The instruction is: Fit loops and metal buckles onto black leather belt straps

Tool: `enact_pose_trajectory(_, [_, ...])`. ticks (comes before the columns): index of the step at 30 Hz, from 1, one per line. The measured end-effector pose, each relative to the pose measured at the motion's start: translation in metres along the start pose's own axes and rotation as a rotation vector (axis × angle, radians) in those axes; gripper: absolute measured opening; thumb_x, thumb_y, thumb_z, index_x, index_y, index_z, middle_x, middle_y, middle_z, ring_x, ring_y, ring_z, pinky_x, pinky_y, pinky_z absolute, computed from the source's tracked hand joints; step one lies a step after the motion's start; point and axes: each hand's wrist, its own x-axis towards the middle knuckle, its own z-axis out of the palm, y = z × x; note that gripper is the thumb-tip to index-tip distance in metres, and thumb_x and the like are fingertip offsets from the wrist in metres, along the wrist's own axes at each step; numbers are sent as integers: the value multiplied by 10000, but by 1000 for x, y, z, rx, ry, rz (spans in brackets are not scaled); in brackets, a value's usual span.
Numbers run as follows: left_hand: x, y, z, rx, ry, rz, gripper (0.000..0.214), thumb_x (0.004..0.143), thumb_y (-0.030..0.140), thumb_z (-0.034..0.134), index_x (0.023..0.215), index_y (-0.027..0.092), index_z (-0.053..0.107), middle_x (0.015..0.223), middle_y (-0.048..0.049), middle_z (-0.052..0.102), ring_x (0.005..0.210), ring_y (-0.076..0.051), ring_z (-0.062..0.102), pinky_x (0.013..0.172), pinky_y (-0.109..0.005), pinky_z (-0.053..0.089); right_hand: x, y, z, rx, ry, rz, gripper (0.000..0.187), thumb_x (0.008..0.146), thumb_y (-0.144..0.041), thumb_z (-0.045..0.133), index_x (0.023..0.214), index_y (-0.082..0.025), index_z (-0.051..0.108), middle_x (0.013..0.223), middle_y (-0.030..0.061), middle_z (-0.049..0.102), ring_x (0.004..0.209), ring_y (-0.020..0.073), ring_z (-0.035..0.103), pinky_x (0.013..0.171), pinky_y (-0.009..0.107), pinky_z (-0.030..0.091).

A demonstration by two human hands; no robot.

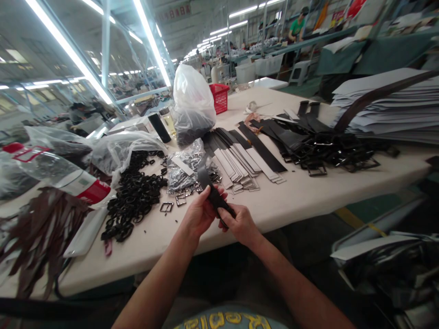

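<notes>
A black strap (215, 199) is held in both hands above the table's front edge. My left hand (201, 209) grips its upper part, thumb on top. Lower down, my right hand (237, 221) pinches the folded end. Just past my left hand lie loose metal buckles (167, 207) and a clear plastic bag (185, 164) of shiny metal buckles. Behind my hands rests a row of strap pieces, black at one end and pale at the other (229, 160). To the left is a heap of small black loops (137, 196).
Buckled black straps (308, 141) pile up at the right, beside stacked white sheets (384, 100). A tied plastic bag (194, 98) and a red basket (220, 98) stand at the back. Leftward lie a plastic bottle (61, 176) and brown strips (41, 233).
</notes>
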Motion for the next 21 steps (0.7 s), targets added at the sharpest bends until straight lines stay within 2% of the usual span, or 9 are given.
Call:
enact_pose_trajectory(2, [-4,-2,0,16,-7,25,249,810,330,727,979,156,666,931,-53,726,861,-189,704,705,-262,566,2,0,1,-22,5,5,332,909,-445,546,720,-177,593,550,10,615,434,144,561,423,227,434])
enact_pose_trajectory(6, [-11,-9,-4,88,-91,13,276,780,309,736,967,126,648,914,-73,722,631,-188,676,443,-257,513,4,-1,3,-61,2,15,316,885,-431,565,699,-177,596,527,10,611,416,149,566,407,224,429])
enact_pose_trajectory(8, [-14,-13,-5,73,-120,3,287,781,322,726,979,131,643,945,-73,721,565,-184,649,382,-275,492,5,-2,2,-70,-3,21,315,877,-433,571,692,-178,595,526,11,612,418,149,572,411,222,435])
enact_pose_trajectory(13, [-16,-17,-5,9,-102,80,297,776,342,735,975,140,648,968,-72,724,586,-196,650,377,-287,499,6,-4,0,-44,-41,55,346,881,-485,543,742,-174,599,548,11,620,424,152,586,409,222,458])
enact_pose_trajectory(16, [-17,-19,-6,47,-87,140,321,753,322,772,981,125,664,972,-89,729,617,-203,660,384,-271,495,7,-5,-1,-26,-59,79,381,884,-523,530,747,-172,587,562,18,626,425,156,594,408,226,470])
enact_pose_trajectory(21, [-17,-20,-12,123,-63,152,345,733,302,787,1007,123,678,1002,-99,730,614,-195,660,398,-264,496,8,-7,-2,-20,-100,98,394,887,-538,539,757,-169,585,576,27,642,418,157,598,397,220,456])
